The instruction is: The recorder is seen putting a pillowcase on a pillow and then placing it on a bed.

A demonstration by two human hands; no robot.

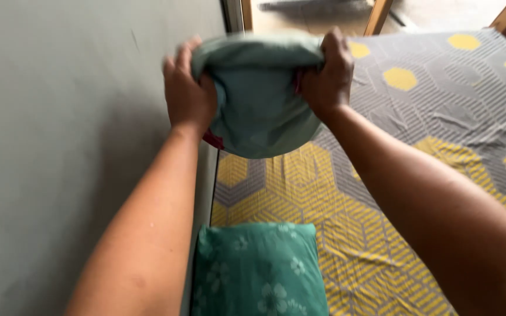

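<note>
Both hands, left hand (188, 93) and right hand (326, 73), fingers clenched on a bunched teal cloth (259, 99) held above the bed (440, 117); teal flowered pillow (259, 272) below.

No packages, labels, signs or screens show anywhere in this view — none on the wall, none on the bed.
</note>
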